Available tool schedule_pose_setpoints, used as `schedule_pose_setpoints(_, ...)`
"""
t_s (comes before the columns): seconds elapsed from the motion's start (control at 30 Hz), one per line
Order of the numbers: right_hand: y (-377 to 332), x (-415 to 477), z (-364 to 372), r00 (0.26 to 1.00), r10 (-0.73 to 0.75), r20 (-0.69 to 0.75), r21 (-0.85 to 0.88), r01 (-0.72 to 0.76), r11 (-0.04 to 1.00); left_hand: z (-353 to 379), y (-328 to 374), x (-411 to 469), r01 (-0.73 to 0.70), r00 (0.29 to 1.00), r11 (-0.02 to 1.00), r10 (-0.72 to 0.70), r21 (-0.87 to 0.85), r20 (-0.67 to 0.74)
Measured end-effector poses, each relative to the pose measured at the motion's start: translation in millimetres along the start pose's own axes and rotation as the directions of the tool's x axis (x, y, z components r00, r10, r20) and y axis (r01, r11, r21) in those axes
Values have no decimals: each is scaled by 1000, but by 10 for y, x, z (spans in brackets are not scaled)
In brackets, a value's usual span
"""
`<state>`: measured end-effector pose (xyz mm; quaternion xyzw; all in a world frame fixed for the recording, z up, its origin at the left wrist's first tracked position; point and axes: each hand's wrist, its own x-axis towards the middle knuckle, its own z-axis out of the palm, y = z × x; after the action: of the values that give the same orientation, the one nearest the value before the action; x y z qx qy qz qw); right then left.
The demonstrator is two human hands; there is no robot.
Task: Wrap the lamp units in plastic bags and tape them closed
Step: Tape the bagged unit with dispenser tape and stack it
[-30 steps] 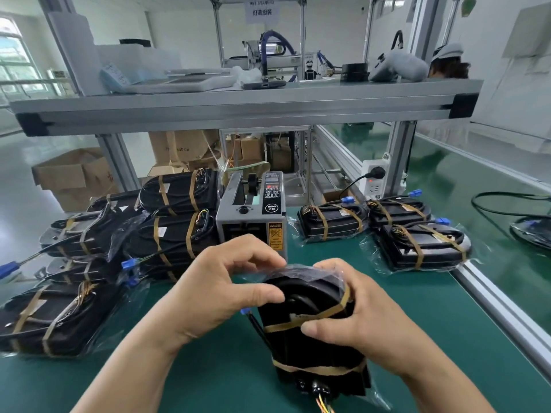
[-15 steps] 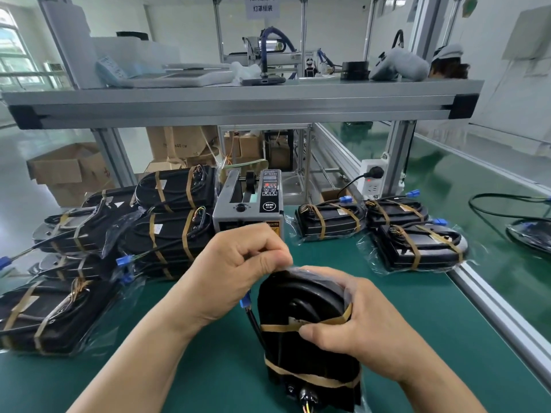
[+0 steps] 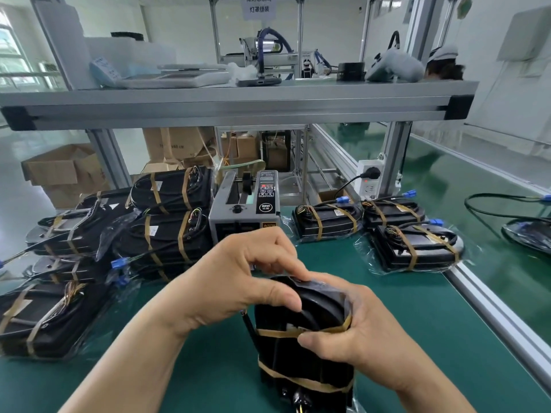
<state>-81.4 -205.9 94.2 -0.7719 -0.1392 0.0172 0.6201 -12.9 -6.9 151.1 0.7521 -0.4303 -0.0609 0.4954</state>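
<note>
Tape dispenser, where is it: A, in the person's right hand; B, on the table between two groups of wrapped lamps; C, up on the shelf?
B: the tape dispenser stands on the table, wrapped lamps piled on its left, more lamps on its right.

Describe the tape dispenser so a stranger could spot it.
Start at the green bench under the aluminium shelf. Between the two groups of bagged lamp units stands the tape dispenser. It alone is a grey box with a button panel.
</note>
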Motion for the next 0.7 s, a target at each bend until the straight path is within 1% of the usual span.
schedule_pose_setpoints(0.1,8,-6,8,1000,-9,14,0,9,1000,-19,-32,-6,36,999,994,-36,-107,2)
schedule_pose_setpoints(0.13,4,-4,10,1000,-10,14,-5,10,1000,-29,-38,-4,32,999,992,-32,-120,3)
schedule_pose_setpoints(0.2,8,7,9,1000,-18,1,-13,18,1000,-22,-50,9,1,1000,996,-3,-87,-23)
schedule_pose_setpoints(0.3,7,19,16,999,-35,-1,2,35,999,62,-71,17,-24,994,1000,24,-3,-108)
schedule_pose_setpoints(0.37,12,22,28,999,-35,28,1,35,999,127,-80,28,-10,979,1000,15,24,-201)
schedule_pose_setpoints(0.43,30,19,52,997,-31,64,-20,32,999,172,-100,53,8,957,1000,-15,-27,-289)
schedule_pose_setpoints(0.47,34,19,60,997,-32,67,-29,34,999,183,-105,66,12,952,998,-30,-61,-306)
schedule_pose_setpoints(0.53,42,18,56,998,-23,55,-17,24,1000,192,-99,83,11,953,993,-46,-117,-300)
schedule_pose_setpoints(0.6,45,31,37,999,-11,33,-14,12,1000,174,-87,96,1,955,992,-39,-129,-295)
schedule_pose_setpoints(0.7,96,70,54,994,-36,-100,-107,25,994,127,-69,125,-46,943,996,21,-70,-331)
